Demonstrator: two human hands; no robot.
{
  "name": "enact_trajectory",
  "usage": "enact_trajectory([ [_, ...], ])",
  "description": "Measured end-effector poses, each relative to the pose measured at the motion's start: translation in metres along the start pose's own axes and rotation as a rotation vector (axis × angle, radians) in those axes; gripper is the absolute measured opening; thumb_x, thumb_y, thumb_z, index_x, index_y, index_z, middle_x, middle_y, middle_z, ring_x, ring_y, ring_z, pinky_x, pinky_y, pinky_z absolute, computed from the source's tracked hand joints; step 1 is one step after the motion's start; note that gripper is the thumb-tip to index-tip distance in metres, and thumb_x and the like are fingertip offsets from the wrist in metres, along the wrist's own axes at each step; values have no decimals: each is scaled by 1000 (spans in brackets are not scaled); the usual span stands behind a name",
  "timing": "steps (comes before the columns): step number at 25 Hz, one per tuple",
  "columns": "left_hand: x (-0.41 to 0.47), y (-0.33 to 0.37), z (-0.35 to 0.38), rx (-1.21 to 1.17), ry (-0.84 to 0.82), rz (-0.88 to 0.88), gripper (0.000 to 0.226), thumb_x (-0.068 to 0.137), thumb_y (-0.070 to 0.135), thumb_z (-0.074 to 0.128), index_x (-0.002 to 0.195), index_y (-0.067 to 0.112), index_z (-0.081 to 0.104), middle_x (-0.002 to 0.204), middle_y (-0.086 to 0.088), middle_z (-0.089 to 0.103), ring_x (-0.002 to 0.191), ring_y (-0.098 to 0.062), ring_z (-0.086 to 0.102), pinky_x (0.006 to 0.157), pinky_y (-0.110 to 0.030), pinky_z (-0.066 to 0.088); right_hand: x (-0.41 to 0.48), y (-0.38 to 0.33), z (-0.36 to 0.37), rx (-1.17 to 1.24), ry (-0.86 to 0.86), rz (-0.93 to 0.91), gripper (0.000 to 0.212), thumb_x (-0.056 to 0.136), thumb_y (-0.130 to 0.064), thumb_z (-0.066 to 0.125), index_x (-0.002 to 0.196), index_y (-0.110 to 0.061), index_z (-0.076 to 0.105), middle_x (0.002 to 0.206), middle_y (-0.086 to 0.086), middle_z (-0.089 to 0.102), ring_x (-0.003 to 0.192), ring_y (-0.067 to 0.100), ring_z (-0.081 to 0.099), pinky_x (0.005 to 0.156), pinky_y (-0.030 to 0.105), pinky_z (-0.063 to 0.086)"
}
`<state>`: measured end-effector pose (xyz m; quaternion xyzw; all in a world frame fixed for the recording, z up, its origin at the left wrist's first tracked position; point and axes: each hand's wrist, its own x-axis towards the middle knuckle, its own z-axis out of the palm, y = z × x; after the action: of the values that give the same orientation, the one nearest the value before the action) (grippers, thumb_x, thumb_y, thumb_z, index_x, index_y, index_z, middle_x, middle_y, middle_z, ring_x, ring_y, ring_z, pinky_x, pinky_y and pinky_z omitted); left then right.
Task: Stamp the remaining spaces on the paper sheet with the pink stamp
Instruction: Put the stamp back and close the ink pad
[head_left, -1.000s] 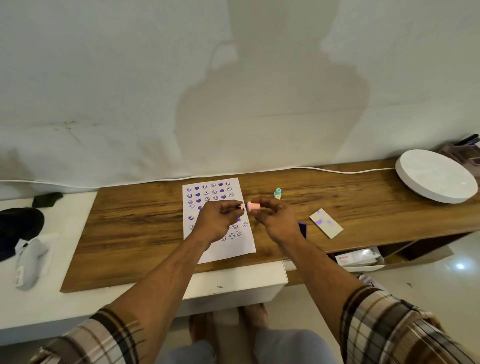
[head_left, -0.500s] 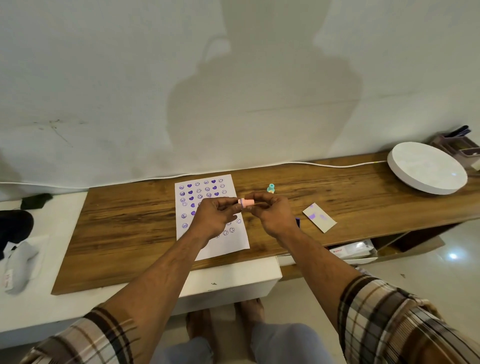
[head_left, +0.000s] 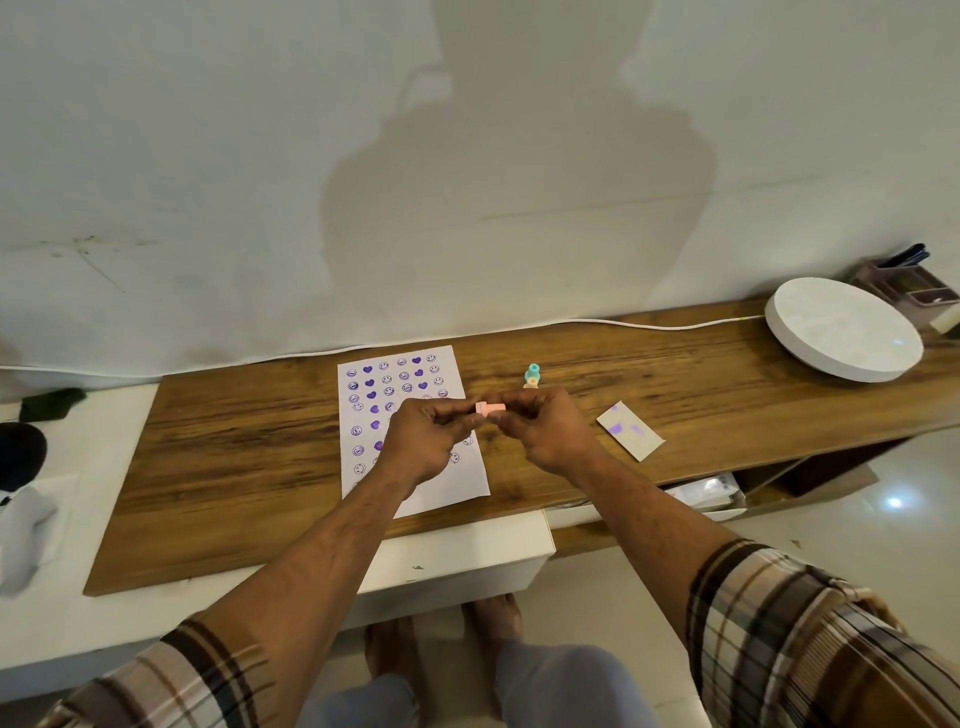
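Observation:
A small pink stamp (head_left: 490, 409) is held sideways in the air between both hands, just above the right edge of the paper sheet (head_left: 400, 384). My left hand (head_left: 423, 441) pinches its left end and my right hand (head_left: 545, 428) grips its right end. The white sheet lies on the wooden table (head_left: 249, 457) and bears rows of purple smiley faces and hearts. My left hand hides the middle of the sheet, and the sheet's lower strip is bare white.
A teal stamp (head_left: 531, 375) stands upright just beyond my right hand. A small card with purple smudges (head_left: 629, 430) lies to the right. A round white disc (head_left: 844, 329) and a pen holder (head_left: 906, 278) sit at the far right. A white cable (head_left: 649, 325) runs along the wall.
Both hands stay together on the pink stamp; the grip on its ends has barely shifted. The head view has tilted a little, so the scene sits slightly differently in frame.

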<state>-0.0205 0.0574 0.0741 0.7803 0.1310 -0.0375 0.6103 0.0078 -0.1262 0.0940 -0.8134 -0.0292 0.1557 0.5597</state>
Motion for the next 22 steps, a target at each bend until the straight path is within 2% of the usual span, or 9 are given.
enact_trajectory([
  [2,0,-2,7,29,-10,17,30,86,24,82,115,31,79,102,10,81,96,-13,74,93,-35,58,0,6,-6,47,-32,64,25,96,-20,74,121,-17,79,99,-3,81,92,13,76,71,17,60],
  [4,3,-4,16,41,-70,12,46,85,27,82,129,31,71,116,10,78,110,-12,70,100,-33,54,3,14,-14,8,-15,104,23,96,-28,75,117,-21,79,90,-9,77,83,11,72,59,14,55],
  [6,6,-9,27,136,-136,-15,63,85,30,82,144,28,59,133,5,71,123,-16,64,103,-33,49,10,22,-25,-136,81,121,20,93,-42,77,111,-33,75,86,-19,69,80,8,65,59,18,50],
  [8,11,-19,38,421,-145,-4,64,88,33,80,146,24,55,141,0,65,128,-24,61,103,-36,48,23,33,-42,-370,205,113,18,92,-45,78,106,-37,72,86,-20,67,77,5,61,59,22,45],
  [10,15,-29,49,734,-149,42,52,88,33,78,136,23,59,135,-4,66,119,-28,64,97,-38,52,39,46,-57,-575,271,89,17,95,-34,77,110,-27,77,98,-8,76,82,7,63,66,27,52],
  [13,27,-38,64,962,-210,113,41,85,30,76,122,21,61,129,-5,64,111,-26,64,92,-37,54,65,63,-63,-809,265,64,24,96,-26,72,119,-23,76,119,2,72,106,20,64,88,39,58],
  [17,54,-41,81,1029,-265,142,56,81,39,81,131,22,60,139,0,58,118,-26,61,100,-39,54,98,77,-55,-1015,141,58,36,93,-25,75,128,-25,71,129,5,62,119,27,56,99,46,53],
  [22,72,-42,89,1067,-304,96,76,69,48,89,134,23,60,143,3,53,116,-27,62,97,-41,56,108,88,-53,-1065,112,23,45,91,-24,76,135,-23,66,136,7,60,125,29,54,102,48,51],
])
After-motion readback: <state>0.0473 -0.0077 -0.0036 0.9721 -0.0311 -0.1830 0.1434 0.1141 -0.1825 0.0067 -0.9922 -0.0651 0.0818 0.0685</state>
